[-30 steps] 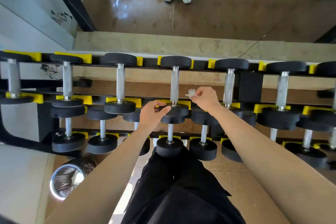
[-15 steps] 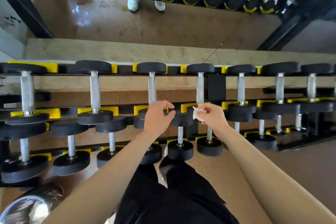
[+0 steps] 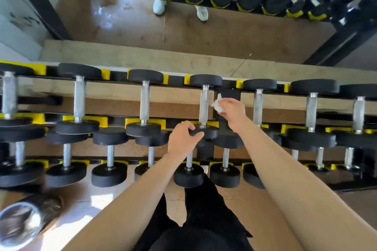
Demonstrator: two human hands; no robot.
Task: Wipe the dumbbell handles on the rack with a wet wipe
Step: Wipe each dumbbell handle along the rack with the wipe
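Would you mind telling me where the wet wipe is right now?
Head view, right of centre: the wipe is pinched in the right hand, beside the top-row handle just to its left.

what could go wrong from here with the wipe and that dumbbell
The wet wipe is a small wad pinched in the right hand beside the handle; it may miss the handle's far side or slip out. The left hand is spread at the black end weight; if it rolls, fingers could get pinched.
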